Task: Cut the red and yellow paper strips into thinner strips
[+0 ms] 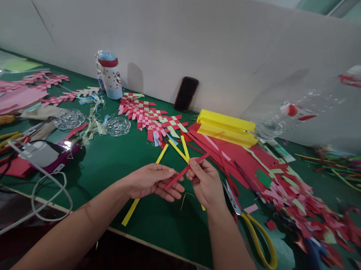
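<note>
A narrow red paper strip (178,176) slants between my two hands. My right hand (204,179) pinches its upper part between thumb and fingers. My left hand (156,181) lies under the strip's lower end, fingers stretched and slightly apart, thumb raised off the strip. Two yellow paper strips (179,150) meet in a V just beyond my right fingers; whether those fingers touch them I cannot tell. Another yellow strip (129,213) passes beneath my left hand on the green table (162,239). Scissors with yellow handles (261,239) lie beside my right wrist.
Woven red-and-pink paper pieces (147,116), a bottle (112,80) and a phone (186,94) stand or lie at the back. Folded yellow paper (226,127), red sheets (242,167) and paper scraps (298,203) spread rightward. A white cable (36,191) loops at left.
</note>
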